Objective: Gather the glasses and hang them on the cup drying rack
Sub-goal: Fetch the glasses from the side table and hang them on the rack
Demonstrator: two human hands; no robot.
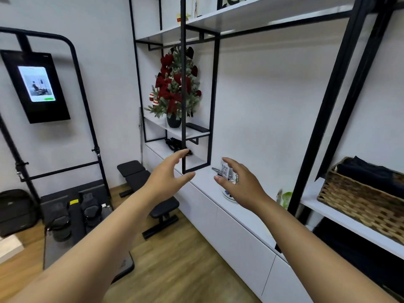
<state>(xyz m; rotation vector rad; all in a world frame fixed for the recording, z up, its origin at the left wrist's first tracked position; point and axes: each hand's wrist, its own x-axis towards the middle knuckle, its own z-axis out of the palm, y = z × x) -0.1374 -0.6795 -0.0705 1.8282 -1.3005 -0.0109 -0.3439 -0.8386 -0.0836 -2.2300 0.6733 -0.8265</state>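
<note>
Left hand [169, 171] outstretched, fingers spread and curved, thumb apart, grasping nothing; raised in front of the black shelf frame [183, 95], above the left end of the white desk [240, 215]. Right hand [239, 184] likewise outstretched and released, fingers bent as if to close round something, thumb low on its left side, nothing held.

Between and just beyond the two hands: a small cluster on the desk, partly hidden by the right hand. Visible there: a white card with a square code [224, 169], standing upright; thin metal wire [234, 179] beside it, probably part of the cup drying rack, too covered to say more; a plate rim [227, 194] under the right palm. No glasses clearly made out at this spot; possibly behind the fingers, not confirmed.

Deciding relation: cluster lying ahead of and slightly left of the right hand, almost touching its fingertips; to the right of the left hand and well apart from it. Right hand therefore the nearer, judged the likelier to make first contact. Card and wire upright, so an approach from the side rather than from above seems called for.

Farther right: a pale green object [285, 196] on the desk against a black upright, then a woven basket [360, 197] holding dark cloth on a separate white shelf. Task judged at its start: nothing gathered, nothing seen hung.
</note>
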